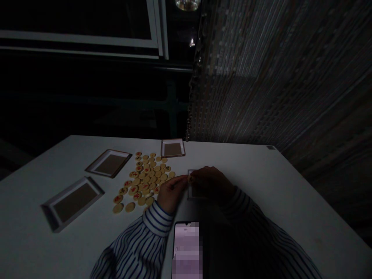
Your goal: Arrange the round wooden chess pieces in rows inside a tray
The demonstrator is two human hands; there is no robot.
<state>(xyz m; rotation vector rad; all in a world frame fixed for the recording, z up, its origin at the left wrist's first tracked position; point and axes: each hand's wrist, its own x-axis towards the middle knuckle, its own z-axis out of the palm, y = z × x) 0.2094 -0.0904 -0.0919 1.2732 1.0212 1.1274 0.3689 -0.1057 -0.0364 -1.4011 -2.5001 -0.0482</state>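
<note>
A round, pale Chinese chess piece (191, 179) is between the fingertips of my two hands, at the left edge of a shallow box (190, 195). My right hand (214, 182) reaches over that box and pinches the piece; its shadowed fingers hide much of the box's inside. From the left, my left hand (171, 192) meets the same piece, thumb and fingers drawn together at its edge. Beside my left hand spreads a loose heap of Chinese chess pieces (146, 179), some face up with red or dark characters, others showing plain faces.
Shallow open boxes or lids stand around the heap: a white-walled one (94, 185) at left, a brown-rimmed one (109, 150) behind it, and another (173, 155) at the back. A lit phone (186, 248) lies in front of me on the white table (247, 162). A string curtain (232, 97) hangs behind.
</note>
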